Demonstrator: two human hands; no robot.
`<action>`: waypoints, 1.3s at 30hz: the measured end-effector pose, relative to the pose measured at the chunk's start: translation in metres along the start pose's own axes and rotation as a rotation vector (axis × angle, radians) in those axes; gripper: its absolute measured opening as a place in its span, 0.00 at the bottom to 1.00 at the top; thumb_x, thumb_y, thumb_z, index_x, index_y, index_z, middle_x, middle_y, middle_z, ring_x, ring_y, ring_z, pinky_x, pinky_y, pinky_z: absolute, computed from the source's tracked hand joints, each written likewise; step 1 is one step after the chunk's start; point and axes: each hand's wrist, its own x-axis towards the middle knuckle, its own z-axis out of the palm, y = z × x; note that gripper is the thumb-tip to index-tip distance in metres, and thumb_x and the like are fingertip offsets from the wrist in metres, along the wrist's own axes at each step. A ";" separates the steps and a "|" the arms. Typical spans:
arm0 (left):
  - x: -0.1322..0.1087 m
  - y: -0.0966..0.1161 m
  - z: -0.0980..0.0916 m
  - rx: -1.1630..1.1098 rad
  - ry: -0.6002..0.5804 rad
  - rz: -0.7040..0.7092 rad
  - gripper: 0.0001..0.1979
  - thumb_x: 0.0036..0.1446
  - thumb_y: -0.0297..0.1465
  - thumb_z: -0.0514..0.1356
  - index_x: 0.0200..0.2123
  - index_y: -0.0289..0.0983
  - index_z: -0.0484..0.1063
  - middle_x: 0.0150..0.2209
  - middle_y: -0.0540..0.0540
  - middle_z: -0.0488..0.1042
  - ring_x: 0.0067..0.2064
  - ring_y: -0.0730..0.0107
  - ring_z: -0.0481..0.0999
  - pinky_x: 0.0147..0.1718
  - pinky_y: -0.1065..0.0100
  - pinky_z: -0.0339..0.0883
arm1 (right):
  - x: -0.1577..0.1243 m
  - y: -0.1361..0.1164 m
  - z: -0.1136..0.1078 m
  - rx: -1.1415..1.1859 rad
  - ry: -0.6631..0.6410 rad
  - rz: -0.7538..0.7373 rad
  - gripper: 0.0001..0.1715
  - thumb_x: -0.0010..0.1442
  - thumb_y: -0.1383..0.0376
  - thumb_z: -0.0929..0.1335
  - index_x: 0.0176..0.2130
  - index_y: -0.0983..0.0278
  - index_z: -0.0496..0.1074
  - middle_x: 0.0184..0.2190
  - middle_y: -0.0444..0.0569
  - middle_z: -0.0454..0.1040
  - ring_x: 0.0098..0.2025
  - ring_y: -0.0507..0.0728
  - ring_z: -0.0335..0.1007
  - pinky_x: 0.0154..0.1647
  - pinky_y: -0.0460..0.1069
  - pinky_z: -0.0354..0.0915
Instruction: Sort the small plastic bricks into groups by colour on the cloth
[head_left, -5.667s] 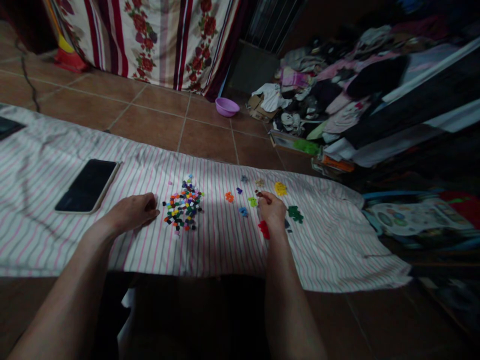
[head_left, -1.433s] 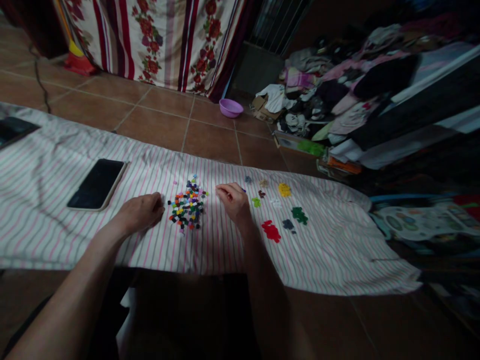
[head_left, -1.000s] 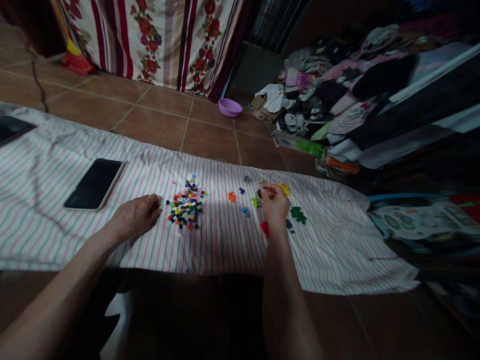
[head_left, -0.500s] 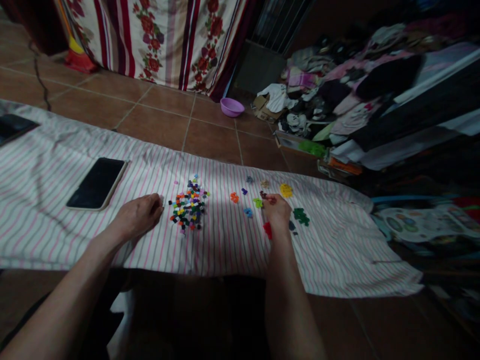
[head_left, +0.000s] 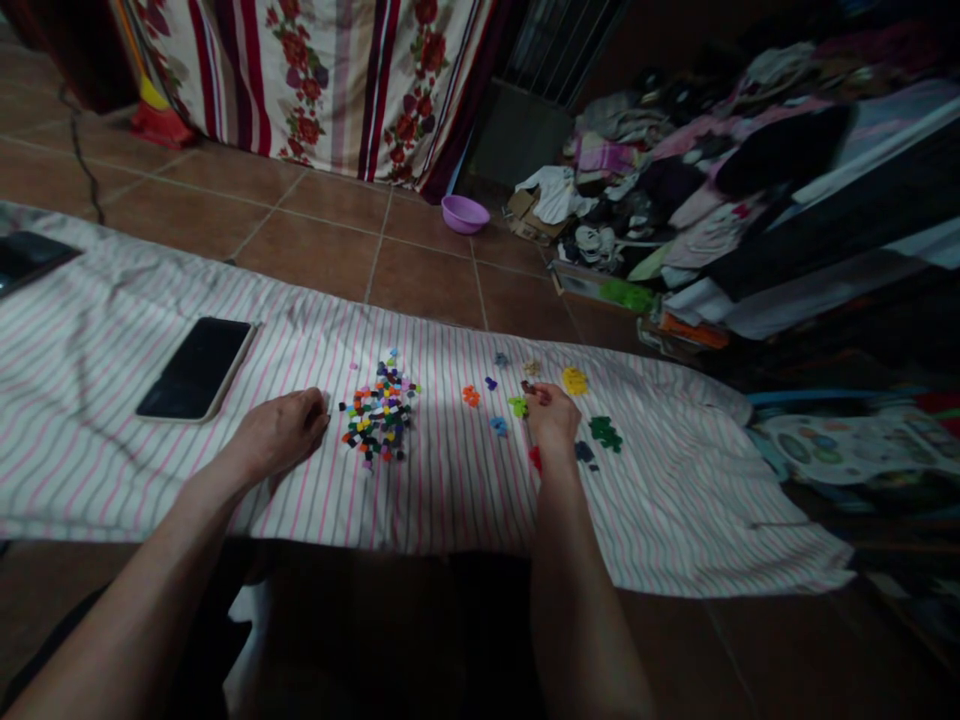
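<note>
My left hand [head_left: 289, 428] rests on the striped cloth with its fingers curled closed, just left of a mixed heap of small coloured cubes [head_left: 379, 415]. Whatever its fingers may hold is hidden. My right hand [head_left: 553, 412] is pinched, its fingertips at some small dark brown pieces [head_left: 527, 386]; whether one is between them is too small to tell. Around it lie little one-colour piles: lime green [head_left: 517, 406], orange [head_left: 470, 396], light blue [head_left: 499, 427], yellow [head_left: 575, 380], dark green [head_left: 605, 433], beige [head_left: 532, 368] and grey-blue [head_left: 501, 359]. A red pile [head_left: 535, 458] is partly covered by my right wrist.
A smartphone [head_left: 196, 368] lies on the cloth left of the heap, and another dark device [head_left: 30, 260] sits at the far left. Beyond the cloth's edge, a purple basin [head_left: 465, 214] stands on the tiled floor. Clothes [head_left: 675, 190] are piled at the right.
Both hands stay in nearly the same places. My right hand's fingertips remain at the brown pieces, with only a slight shift of the view.
</note>
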 end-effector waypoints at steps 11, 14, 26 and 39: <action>0.000 -0.004 0.003 -0.049 0.026 0.021 0.12 0.62 0.36 0.48 0.40 0.39 0.69 0.38 0.43 0.78 0.40 0.63 0.78 0.38 0.66 0.65 | -0.004 -0.007 -0.012 -0.021 0.017 -0.005 0.07 0.48 0.62 0.65 0.28 0.61 0.72 0.27 0.50 0.76 0.33 0.61 0.75 0.43 0.56 0.68; 0.000 -0.004 0.002 -0.039 0.019 0.022 0.12 0.62 0.36 0.48 0.40 0.40 0.68 0.38 0.43 0.78 0.40 0.63 0.78 0.38 0.66 0.65 | -0.004 -0.008 -0.014 -0.031 -0.003 -0.007 0.07 0.47 0.63 0.65 0.28 0.62 0.73 0.27 0.51 0.77 0.33 0.62 0.75 0.43 0.56 0.68; -0.001 -0.002 0.001 -0.021 0.010 0.025 0.14 0.63 0.35 0.46 0.43 0.38 0.68 0.40 0.41 0.78 0.40 0.62 0.78 0.39 0.65 0.65 | -0.008 -0.041 -0.028 0.029 0.040 0.005 0.14 0.53 0.59 0.65 0.34 0.63 0.76 0.30 0.52 0.78 0.33 0.59 0.73 0.42 0.54 0.67; 0.000 0.000 0.006 0.045 0.050 -0.006 0.12 0.65 0.35 0.48 0.42 0.40 0.69 0.40 0.43 0.79 0.42 0.63 0.78 0.38 0.67 0.63 | -0.053 -0.108 0.012 0.316 -0.377 -0.572 0.10 0.59 0.67 0.66 0.34 0.61 0.78 0.32 0.49 0.78 0.35 0.56 0.73 0.38 0.48 0.68</action>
